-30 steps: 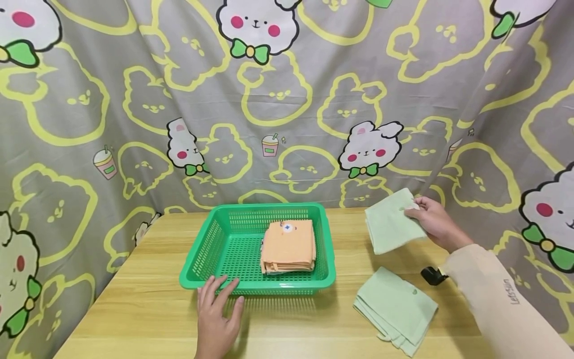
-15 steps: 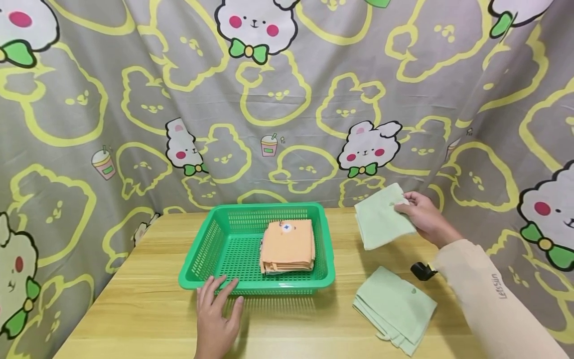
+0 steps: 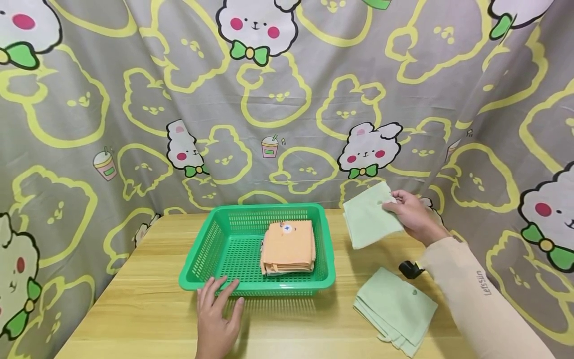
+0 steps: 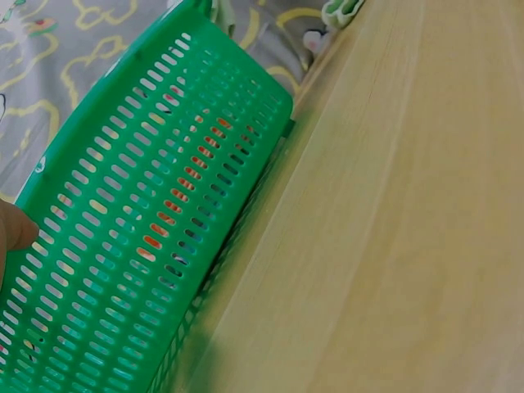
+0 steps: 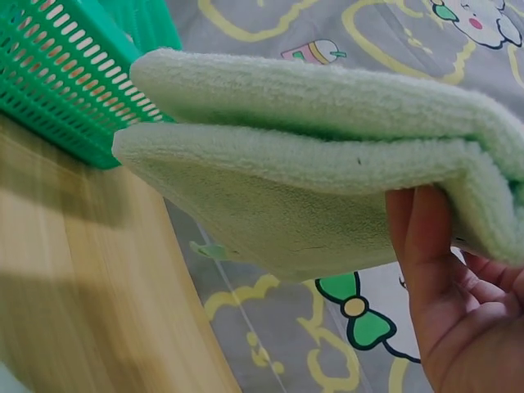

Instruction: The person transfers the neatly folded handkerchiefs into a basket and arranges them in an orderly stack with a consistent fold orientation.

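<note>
A green perforated basket [image 3: 206,252] [image 4: 123,221] [image 5: 74,74] sits mid-table, with a stack of folded orange cloths [image 3: 288,247] inside on its right. My left hand [image 3: 216,315] lies flat on the table, straight fingers touching the basket's front wall. My right hand [image 3: 414,217] [image 5: 446,278] grips a folded pale green cloth [image 3: 368,215] [image 5: 319,155] lifted above the table, just right of the basket. Several more folded green cloths [image 3: 396,309] lie in a pile at the front right.
The wooden table [image 3: 148,309] [image 4: 393,213] is backed and flanked by a grey cartoon-rabbit curtain [image 3: 287,99]. A black wrist camera mount [image 3: 408,269] shows under my right sleeve.
My right hand has carried the green cloth leftward, closer to the basket. The left hand and basket have stayed in place.
</note>
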Available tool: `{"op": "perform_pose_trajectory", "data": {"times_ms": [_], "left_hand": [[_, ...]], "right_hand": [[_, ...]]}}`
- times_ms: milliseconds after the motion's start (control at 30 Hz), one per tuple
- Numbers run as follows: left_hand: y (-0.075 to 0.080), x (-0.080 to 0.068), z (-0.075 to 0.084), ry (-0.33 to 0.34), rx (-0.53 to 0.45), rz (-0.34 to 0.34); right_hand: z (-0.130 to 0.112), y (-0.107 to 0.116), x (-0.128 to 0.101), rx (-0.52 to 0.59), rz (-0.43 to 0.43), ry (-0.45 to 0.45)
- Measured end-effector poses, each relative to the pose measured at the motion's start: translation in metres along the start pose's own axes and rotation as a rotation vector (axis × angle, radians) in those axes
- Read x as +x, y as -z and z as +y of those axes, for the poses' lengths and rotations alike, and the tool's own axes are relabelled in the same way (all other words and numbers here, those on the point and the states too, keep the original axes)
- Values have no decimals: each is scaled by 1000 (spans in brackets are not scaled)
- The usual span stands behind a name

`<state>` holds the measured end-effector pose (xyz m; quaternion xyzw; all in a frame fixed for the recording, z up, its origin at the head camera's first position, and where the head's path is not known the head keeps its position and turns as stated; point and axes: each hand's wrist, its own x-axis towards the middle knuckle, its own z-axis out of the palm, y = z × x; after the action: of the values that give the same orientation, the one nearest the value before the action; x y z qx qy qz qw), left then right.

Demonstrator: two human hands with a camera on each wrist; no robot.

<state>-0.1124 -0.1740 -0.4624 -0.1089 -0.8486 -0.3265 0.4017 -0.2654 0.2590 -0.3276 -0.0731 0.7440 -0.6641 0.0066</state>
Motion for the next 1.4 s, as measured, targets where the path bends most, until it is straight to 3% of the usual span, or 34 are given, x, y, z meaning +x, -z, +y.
{"op": "perform_pose_trajectory", "data": {"times_ms": [267,1400], "left_hand": [[1,0,0,5,0,-3],[0,0,0,0,-3,3]], "right_hand": [[-5,-10,3,78,-18,2],[-18,-50,18,100,-46,28]]}}
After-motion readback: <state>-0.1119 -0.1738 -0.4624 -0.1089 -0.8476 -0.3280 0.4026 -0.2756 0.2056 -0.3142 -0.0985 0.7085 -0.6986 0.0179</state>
